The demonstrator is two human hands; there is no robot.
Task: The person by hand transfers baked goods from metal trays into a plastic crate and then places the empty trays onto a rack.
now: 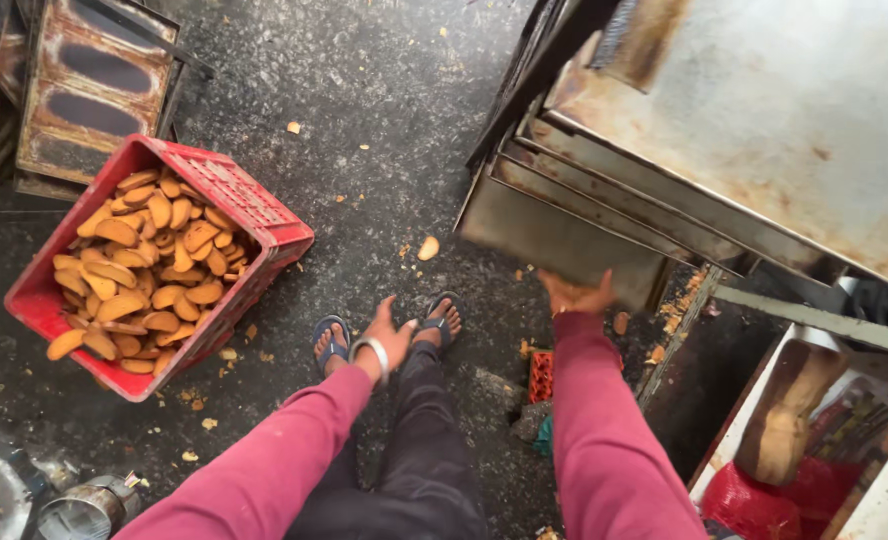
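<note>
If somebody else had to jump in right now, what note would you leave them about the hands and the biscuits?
Left hand: open, empty, held over the floor above the feet.
Right hand: gripping the lower corner of a metal tray that tilts down from the stack of trays.
Red crate on the floor to the left, tilted, heaped with golden biscuits.
Done: crate well filled.
Left: the tray in hand; stray biscuit and crumbs on the floor.

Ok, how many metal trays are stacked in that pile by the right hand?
4 flat grey metal trays show, stacked and fanned beside the rusty metal cabinet. The right hand grips the lowest tray's corner; more may be hidden beneath the cabinet's edge.
</note>
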